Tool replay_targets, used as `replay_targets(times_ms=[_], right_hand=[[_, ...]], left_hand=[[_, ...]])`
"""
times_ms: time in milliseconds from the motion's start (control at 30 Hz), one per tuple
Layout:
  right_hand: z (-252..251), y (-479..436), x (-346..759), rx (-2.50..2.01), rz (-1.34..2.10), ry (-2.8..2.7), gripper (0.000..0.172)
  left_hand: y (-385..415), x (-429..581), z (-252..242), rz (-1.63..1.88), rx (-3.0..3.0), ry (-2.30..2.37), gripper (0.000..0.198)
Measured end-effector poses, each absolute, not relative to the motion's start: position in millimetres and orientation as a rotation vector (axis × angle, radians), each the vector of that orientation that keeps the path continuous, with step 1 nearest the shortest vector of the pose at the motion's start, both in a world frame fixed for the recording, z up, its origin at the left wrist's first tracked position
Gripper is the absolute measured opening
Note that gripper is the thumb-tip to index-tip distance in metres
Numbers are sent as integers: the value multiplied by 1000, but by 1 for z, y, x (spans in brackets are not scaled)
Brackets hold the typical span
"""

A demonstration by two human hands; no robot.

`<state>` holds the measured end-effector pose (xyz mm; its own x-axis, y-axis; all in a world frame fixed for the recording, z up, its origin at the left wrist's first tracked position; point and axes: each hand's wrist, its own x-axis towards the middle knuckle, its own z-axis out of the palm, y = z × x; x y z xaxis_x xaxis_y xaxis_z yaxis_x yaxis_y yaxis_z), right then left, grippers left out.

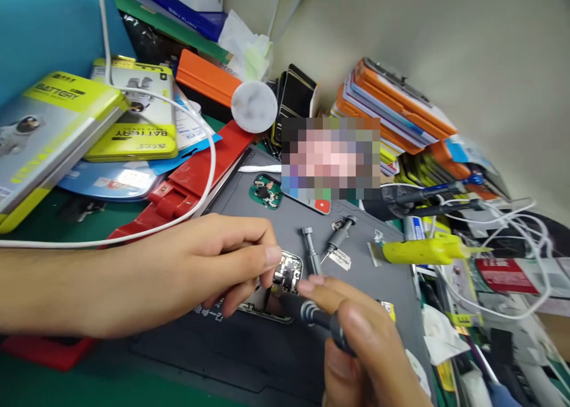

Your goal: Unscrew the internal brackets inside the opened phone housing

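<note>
An opened smartphone (288,272) with bare internal parts lies on a dark grey work mat (374,232). My left hand (236,255) comes in from the left, its thumb and forefinger closed at the phone's upper edge and the other fingers curled along its side. A dark screwdriver (317,316) with light rings is gripped in my right hand (365,341), its front end over the phone. Its very tip cannot be made out. Just beyond the phone lie a grey screwdriver (310,246) and another screwdriver (342,236) beside a small white label (341,259).
Behind are a green circuit board (266,192) and a phone (307,200), partly blurred out. A yellow glue bottle (418,251) lies right. Yellow battery boxes (57,139), a red clamp-like piece (178,190) and a white cable (212,157) fill the left. Orange boxes (401,107) are stacked behind.
</note>
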<state>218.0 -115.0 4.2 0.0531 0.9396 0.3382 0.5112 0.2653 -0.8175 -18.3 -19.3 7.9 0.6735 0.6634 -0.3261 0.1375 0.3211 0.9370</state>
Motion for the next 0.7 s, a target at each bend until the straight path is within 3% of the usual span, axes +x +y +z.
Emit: replay_targets(times_ms=[67,167,433,533,633,700], right_hand=[[-3,-110,214,-1290,227,-1724,63],[-10,-100,217,-1139,-7,-1817,58],[-4,-95,227,-992,49,-1994,74],[-9,-91,225,-980,-29,-2030,70],[-12,-89,224,-936,-121,-1859,55],[-12,-89,224,-967,-33,-1961,66]], left_hand=[[-20,-18,6,384,1213,783,41],[-19,-16,9,361,1192,789,41],[-19,-15,19,332,1151,809,37],[-19,-15,19,314,1184,822,37],[-19,-15,19,312,1182,816,38],[-18,-15,18,306,1174,810,38]])
